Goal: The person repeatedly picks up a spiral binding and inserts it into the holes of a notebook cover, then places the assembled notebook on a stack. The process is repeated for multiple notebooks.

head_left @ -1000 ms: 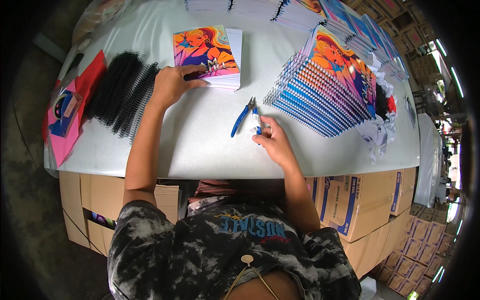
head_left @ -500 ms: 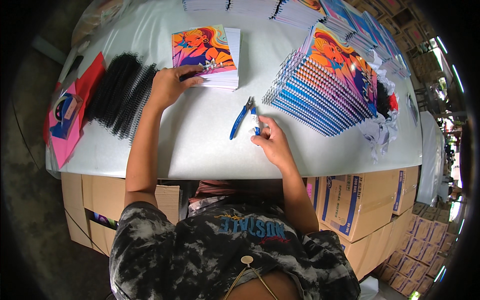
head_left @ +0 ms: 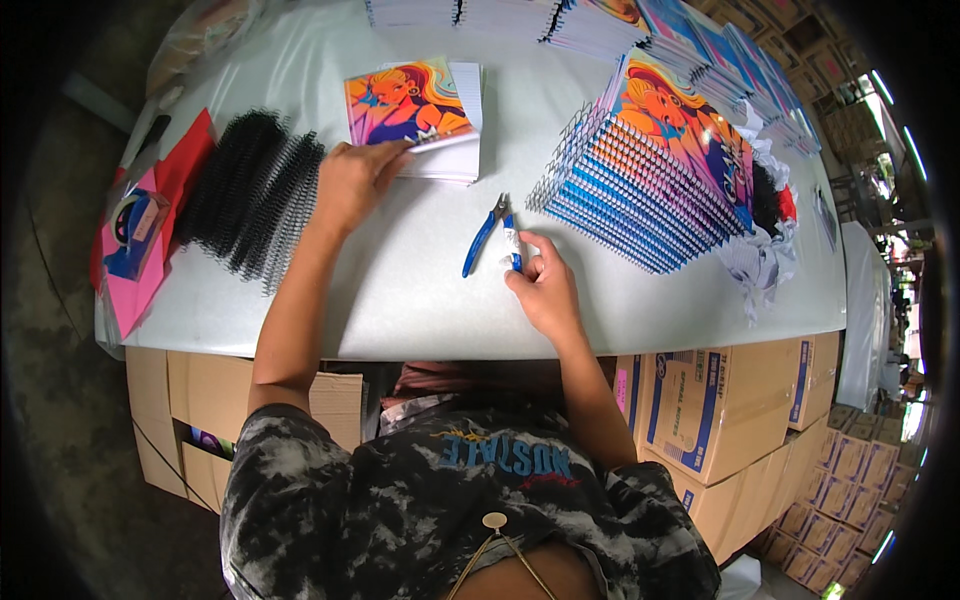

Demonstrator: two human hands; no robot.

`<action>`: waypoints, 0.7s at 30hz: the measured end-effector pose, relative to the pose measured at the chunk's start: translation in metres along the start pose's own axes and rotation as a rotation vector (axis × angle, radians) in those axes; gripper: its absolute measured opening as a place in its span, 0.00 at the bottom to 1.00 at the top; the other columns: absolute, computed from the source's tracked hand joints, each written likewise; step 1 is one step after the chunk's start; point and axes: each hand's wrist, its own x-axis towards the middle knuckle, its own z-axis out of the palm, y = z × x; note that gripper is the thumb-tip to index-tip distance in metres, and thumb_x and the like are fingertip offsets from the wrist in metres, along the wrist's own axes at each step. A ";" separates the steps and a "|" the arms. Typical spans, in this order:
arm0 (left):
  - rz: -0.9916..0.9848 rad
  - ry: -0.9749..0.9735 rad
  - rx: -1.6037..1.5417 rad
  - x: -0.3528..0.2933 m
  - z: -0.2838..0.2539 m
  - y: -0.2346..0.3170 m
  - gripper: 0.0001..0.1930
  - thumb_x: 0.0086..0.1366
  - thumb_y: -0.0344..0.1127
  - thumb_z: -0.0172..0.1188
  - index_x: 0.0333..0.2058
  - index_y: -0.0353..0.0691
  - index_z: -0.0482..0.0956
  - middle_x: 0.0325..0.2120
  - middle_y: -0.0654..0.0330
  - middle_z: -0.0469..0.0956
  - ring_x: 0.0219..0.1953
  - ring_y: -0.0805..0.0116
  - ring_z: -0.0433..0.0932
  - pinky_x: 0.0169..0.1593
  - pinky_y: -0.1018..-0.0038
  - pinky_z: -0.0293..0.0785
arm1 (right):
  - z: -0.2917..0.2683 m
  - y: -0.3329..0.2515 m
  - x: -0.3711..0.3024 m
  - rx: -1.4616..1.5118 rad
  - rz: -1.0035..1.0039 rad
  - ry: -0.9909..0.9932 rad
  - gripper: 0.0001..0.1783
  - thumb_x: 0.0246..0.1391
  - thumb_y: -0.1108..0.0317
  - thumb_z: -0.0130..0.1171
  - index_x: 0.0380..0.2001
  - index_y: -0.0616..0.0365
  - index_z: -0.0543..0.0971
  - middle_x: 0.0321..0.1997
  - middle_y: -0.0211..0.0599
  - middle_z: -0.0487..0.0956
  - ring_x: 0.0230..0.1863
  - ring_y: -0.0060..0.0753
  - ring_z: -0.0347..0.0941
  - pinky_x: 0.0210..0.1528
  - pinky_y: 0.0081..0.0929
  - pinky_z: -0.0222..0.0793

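Note:
With its fingers closed on the near edge of a colourful illustrated notebook cover (head_left: 395, 100), my left hand (head_left: 358, 182) tilts that edge up. Beneath it lies a stack of white lined pages (head_left: 440, 164), its right part showing. My right hand (head_left: 548, 288) rests on the table, thumb and index finger round one white-wrapped handle of blue-handled wire cutters (head_left: 487, 236). The cutters' jaws point away from me and their handles are spread. To the left of my left hand is a pile of black spiral binding coils (head_left: 248, 185).
A tall stack of spiral-bound notebooks (head_left: 650, 170) stands at the right, beside crumpled paper (head_left: 758, 262). More notebooks (head_left: 595, 22) line the far edge. Red and pink sheets (head_left: 140, 290) with a tape roll (head_left: 130, 222) lie far left. Cardboard boxes (head_left: 715, 410) sit below the table's front edge.
My left hand has shifted slightly right and nearer, and the cover's near edge has risen off the pages. My right hand and the wire cutters have stayed nearly still.

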 end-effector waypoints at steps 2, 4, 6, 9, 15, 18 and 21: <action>0.125 0.098 0.014 -0.007 0.003 0.012 0.08 0.56 0.37 0.60 0.35 0.45 0.80 0.24 0.60 0.80 0.26 0.64 0.78 0.34 0.70 0.70 | 0.001 -0.015 -0.003 -0.139 0.050 0.044 0.31 0.42 0.68 0.60 0.53 0.61 0.65 0.23 0.37 0.74 0.26 0.37 0.71 0.31 0.31 0.66; 0.127 0.072 0.028 -0.008 0.004 0.024 0.09 0.54 0.37 0.61 0.35 0.44 0.79 0.28 0.62 0.80 0.29 0.66 0.77 0.35 0.71 0.70 | 0.006 -0.026 -0.003 -0.325 -0.096 0.177 0.32 0.42 0.67 0.61 0.53 0.58 0.65 0.32 0.39 0.73 0.34 0.40 0.70 0.38 0.34 0.66; 0.117 0.062 0.028 -0.007 0.005 0.030 0.09 0.54 0.37 0.61 0.35 0.44 0.79 0.29 0.63 0.80 0.31 0.66 0.77 0.35 0.71 0.70 | 0.013 -0.032 0.003 -0.554 -0.451 0.394 0.32 0.42 0.66 0.62 0.53 0.56 0.65 0.43 0.41 0.71 0.44 0.43 0.67 0.45 0.38 0.64; 0.169 0.080 0.001 -0.007 0.007 0.028 0.10 0.53 0.37 0.62 0.35 0.45 0.79 0.31 0.66 0.80 0.35 0.69 0.77 0.40 0.72 0.68 | 0.021 -0.055 0.021 -0.530 -0.612 0.235 0.35 0.39 0.67 0.64 0.54 0.55 0.65 0.51 0.41 0.65 0.53 0.47 0.60 0.54 0.41 0.57; 0.225 0.036 0.035 -0.008 0.004 0.014 0.12 0.51 0.39 0.62 0.36 0.47 0.81 0.35 0.68 0.79 0.43 0.69 0.73 0.50 0.65 0.61 | 0.042 -0.097 0.081 -0.647 -0.859 0.067 0.43 0.37 0.68 0.66 0.59 0.49 0.60 0.62 0.44 0.57 0.66 0.51 0.45 0.62 0.47 0.45; 0.160 0.112 -0.067 -0.009 -0.009 -0.001 0.11 0.50 0.40 0.62 0.33 0.48 0.81 0.34 0.68 0.80 0.44 0.67 0.72 0.54 0.63 0.56 | 0.052 -0.108 0.111 -0.696 -0.896 -0.077 0.46 0.36 0.68 0.66 0.62 0.46 0.57 0.67 0.45 0.51 0.69 0.52 0.36 0.66 0.51 0.37; 0.030 0.314 -0.133 -0.005 -0.036 -0.025 0.08 0.52 0.39 0.57 0.30 0.47 0.81 0.30 0.67 0.80 0.38 0.70 0.73 0.51 0.67 0.55 | 0.059 -0.117 0.132 -0.676 -0.911 -0.194 0.45 0.36 0.68 0.65 0.61 0.39 0.59 0.68 0.43 0.49 0.70 0.52 0.34 0.67 0.51 0.33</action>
